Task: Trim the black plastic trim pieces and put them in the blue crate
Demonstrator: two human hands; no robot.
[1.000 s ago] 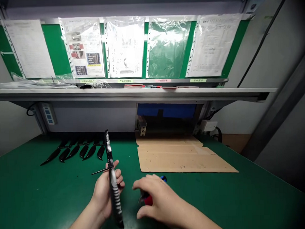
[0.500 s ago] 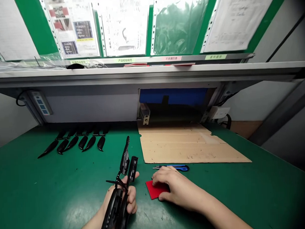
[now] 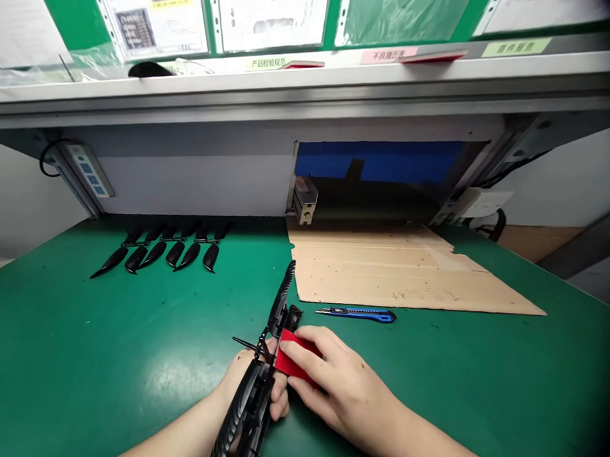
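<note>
My left hand (image 3: 277, 389) is wrapped round a black folding part with long ribbed blades (image 3: 241, 411), held at a slant above the green table. One of its blades points up and away from me. My right hand (image 3: 335, 381) grips a red square pad (image 3: 297, 359) between thumb and fingers. The pad's left edge is against the black part, or very close to it, near its middle joint. Part of the left hand is hidden behind the black part.
Several black bladed parts (image 3: 146, 255) lie in a row at the back left of the green table (image 3: 113, 342). A blue cutter knife (image 3: 361, 314) lies beyond my right hand, before a cardboard sheet (image 3: 386, 272). A shelf edge (image 3: 300, 95) spans the back.
My right hand has lifted the red pad off the table and moved it left to the black part. The view has tilted down, and the black part sits slightly further right in it.
</note>
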